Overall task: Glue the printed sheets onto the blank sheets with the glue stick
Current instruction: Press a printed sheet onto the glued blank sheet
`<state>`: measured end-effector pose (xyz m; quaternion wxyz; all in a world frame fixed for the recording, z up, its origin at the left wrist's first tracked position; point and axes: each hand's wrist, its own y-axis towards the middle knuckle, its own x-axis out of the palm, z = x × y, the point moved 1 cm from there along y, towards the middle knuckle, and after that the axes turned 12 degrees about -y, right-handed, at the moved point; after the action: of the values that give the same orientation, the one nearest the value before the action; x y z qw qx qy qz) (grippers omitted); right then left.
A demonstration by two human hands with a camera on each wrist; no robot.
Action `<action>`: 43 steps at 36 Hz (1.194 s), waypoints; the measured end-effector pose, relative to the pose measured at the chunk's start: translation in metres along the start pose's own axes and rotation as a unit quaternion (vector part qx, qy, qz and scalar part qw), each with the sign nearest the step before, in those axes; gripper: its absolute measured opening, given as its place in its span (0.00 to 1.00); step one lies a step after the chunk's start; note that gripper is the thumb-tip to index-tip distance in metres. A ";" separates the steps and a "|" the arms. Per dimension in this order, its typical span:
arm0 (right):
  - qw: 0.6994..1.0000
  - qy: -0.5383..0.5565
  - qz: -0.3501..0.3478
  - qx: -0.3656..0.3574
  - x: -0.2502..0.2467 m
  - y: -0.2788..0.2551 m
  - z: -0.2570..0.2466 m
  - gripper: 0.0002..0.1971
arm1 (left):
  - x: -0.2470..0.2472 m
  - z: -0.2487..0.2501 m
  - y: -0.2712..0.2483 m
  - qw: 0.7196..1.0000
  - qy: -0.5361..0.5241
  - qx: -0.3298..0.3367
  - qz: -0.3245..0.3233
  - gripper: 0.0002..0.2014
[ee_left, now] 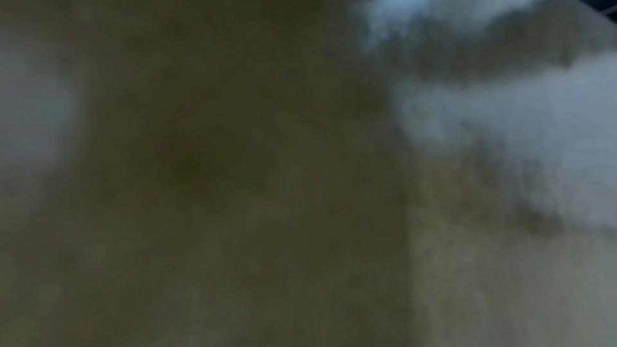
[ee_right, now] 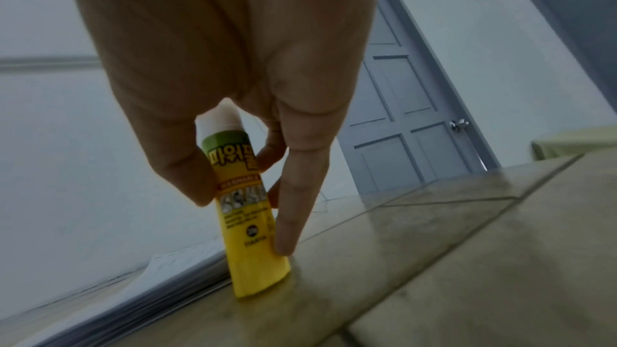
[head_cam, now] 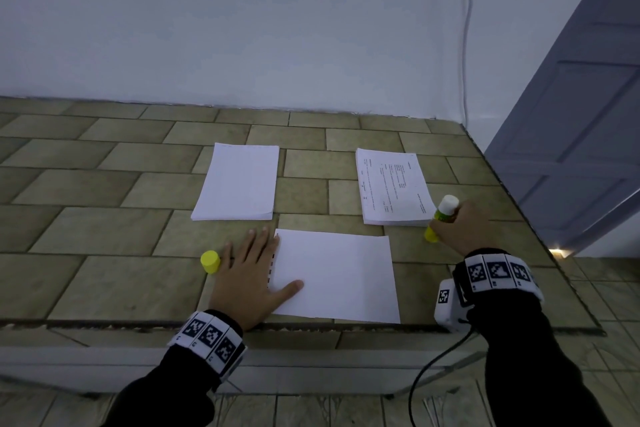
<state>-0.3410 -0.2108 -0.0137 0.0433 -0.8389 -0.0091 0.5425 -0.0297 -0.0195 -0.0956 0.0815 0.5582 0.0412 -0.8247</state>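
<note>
The right hand point(head_cam: 460, 225) pinches the uncapped glue stick point(ee_right: 245, 210) upright, base on the table beside the printed stack point(head_cam: 393, 185), while the loose sheet point(head_cam: 336, 274) lies near-left, flattened by the open-fingered left hand point(head_cam: 247, 274).

The uncapped yellow glue stick point(head_cam: 441, 217) in the right hand point(head_cam: 460, 225) stands on the tiled tabletop point(head_cam: 104, 225), touching the printed-sheet stack point(head_cam: 393, 185) leftward; farther left lie a single white sheet point(head_cam: 334, 276), the flat left hand point(head_cam: 247, 282), a yellow cap point(head_cam: 210, 262)
</note>
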 end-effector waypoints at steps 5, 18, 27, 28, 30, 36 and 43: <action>1.000 0.005 -0.014 0.027 0.001 0.000 0.003 0.18 | -0.002 0.001 -0.001 1.000 -0.003 -0.010 0.002 0.56; 0.981 -0.140 -0.094 -0.098 0.025 -0.032 -0.068 0.08 | -0.005 0.005 -0.003 0.998 -0.054 -0.026 0.014 0.60; 0.970 -0.229 -0.065 -0.051 0.056 0.006 -0.095 0.30 | -0.002 0.002 -0.002 0.998 -0.059 -0.033 0.016 0.59; 0.969 -0.232 -0.075 -0.036 0.058 0.010 -0.095 0.32 | -0.002 0.001 -0.002 0.998 -0.053 -0.034 0.016 0.59; 0.965 -0.244 -0.097 -0.024 0.061 0.016 -0.095 0.34 | -0.004 0.002 -0.002 0.998 -0.049 -0.033 0.015 0.59; 0.960 -0.265 -0.085 -0.027 0.065 0.022 -0.092 0.34 | -0.004 0.002 -0.003 0.998 -0.051 -0.035 0.014 0.58; 0.972 -0.236 -0.016 -0.016 0.057 0.026 -0.090 0.28 | -0.006 0.005 -0.002 0.998 -0.059 -0.031 0.019 0.57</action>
<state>-0.2360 -0.2391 -0.0309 0.0358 -0.6878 -0.0412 0.7238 -0.0324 -0.0174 -0.0885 0.1167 0.5063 0.0510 -0.8529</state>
